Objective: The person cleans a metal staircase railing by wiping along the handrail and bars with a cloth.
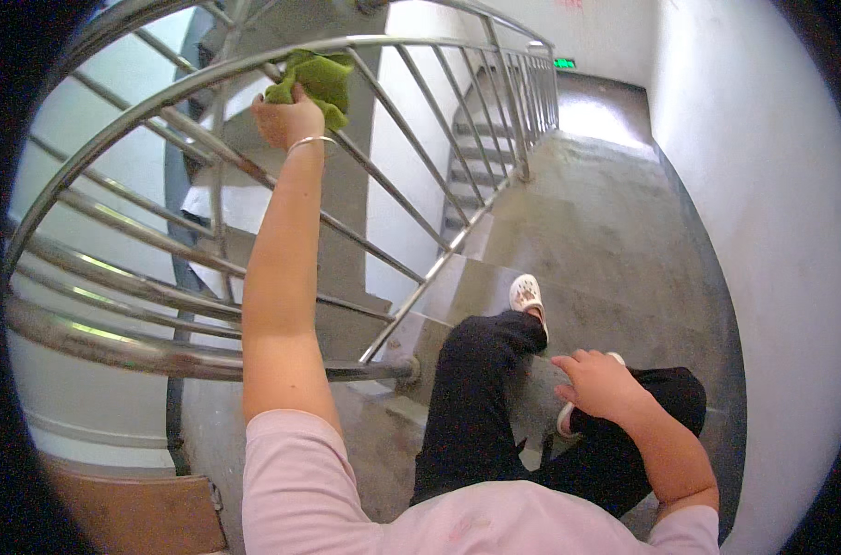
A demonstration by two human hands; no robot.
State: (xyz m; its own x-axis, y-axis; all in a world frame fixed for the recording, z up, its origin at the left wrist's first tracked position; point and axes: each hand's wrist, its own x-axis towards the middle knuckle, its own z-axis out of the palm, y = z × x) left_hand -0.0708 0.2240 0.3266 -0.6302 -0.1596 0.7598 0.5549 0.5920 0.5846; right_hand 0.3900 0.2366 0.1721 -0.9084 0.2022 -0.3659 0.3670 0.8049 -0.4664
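My left hand (292,123) reaches far forward with a green cloth (321,82) in its grip. The cloth lies against a metal stair railing (212,76), just below its upper rail, and partly covers the bars there. A thin bracelet (309,141) circles the left wrist. My right hand (590,383) hangs in front of my right leg with nothing in it, its fingers bent and somewhat apart. White clogs (526,295) are on my feet, which stand on the stairs.
Concrete steps (573,229) run down ahead to a landing. A white wall (760,229) borders them on the right. Beyond the railing, another flight of stairs (472,166) shows between the bars. A lit green sign (564,63) sits low on the far wall. A brown panel (143,510) is at lower left.
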